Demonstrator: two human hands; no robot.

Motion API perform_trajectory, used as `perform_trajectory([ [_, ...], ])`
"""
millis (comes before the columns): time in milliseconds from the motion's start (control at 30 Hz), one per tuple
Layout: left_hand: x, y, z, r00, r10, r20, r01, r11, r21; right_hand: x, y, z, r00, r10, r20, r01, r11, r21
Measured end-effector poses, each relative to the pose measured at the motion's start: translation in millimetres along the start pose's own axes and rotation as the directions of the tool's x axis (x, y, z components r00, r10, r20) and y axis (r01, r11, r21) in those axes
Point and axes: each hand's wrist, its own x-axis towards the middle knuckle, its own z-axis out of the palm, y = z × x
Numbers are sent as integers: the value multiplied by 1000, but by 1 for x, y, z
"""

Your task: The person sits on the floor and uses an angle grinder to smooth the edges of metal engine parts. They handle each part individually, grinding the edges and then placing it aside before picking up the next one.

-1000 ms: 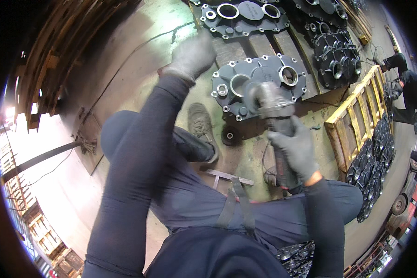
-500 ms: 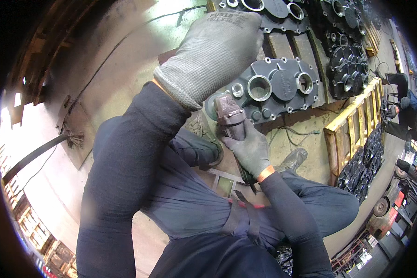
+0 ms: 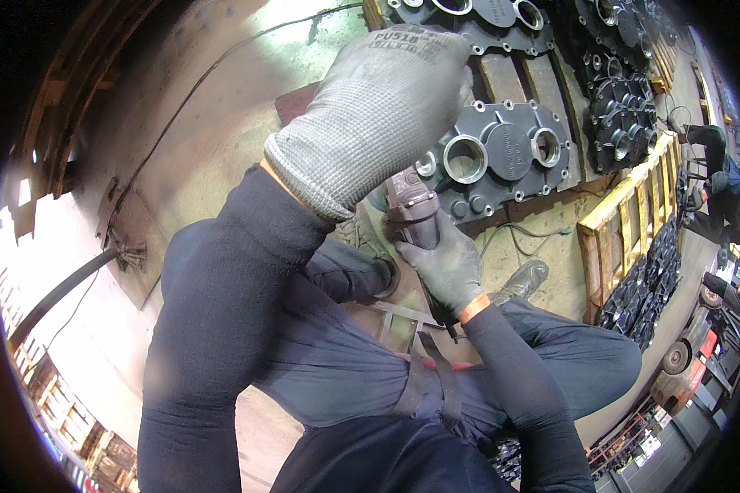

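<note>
My right hand, in a grey glove, is closed around the body of an angle grinder. The grinder's head lies at the near left end of a dark grey cast metal cover with round bores and bolt holes along its rim. Raised close to the view, my left hand wears the same kind of glove and looks closed, its fingers curled away from sight. It hides the upper left of that cover, and whatever it may hold is hidden too. Beyond it sits another similar cover.
The covers rest on wooden slats. More castings stand to the right, beside a yellow wooden pallet set on edge. A cable lies on the floor near my boot. Another person is at far right.
My left hand has shifted slightly left and the near cover appears a little further right. My right hand keeps its hold on the grinder.
</note>
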Motion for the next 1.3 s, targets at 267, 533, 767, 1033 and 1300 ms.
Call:
perform_trajectory([
  [267, -2, 7, -7, 998, -33, 51, 33, 999, 2, -1, 3, 8, 998, 20, -53, -18, 999, 50],
  [533, 2, 3, 3, 1000, 11, 27, -11, 1000, 15, 8, -3, 12, 998, 47, -42, -41, 989, 143],
  [767, 2, 7, -2, 998, -4, 57, 5, 1000, -24, -17, 7, 6, 998, 16, 55, -17, 1000, 23],
  [1033, 2, 10, -9, 996, -28, 79, 28, 1000, -3, 0, 3, 6, 1000, 7, -19, -7, 1000, 15],
  [1300, -1, 6, -4, 999, 12, 45, -11, 999, -37, -13, 8, -9, 989, 11, 150, -1, 998, -67],
])
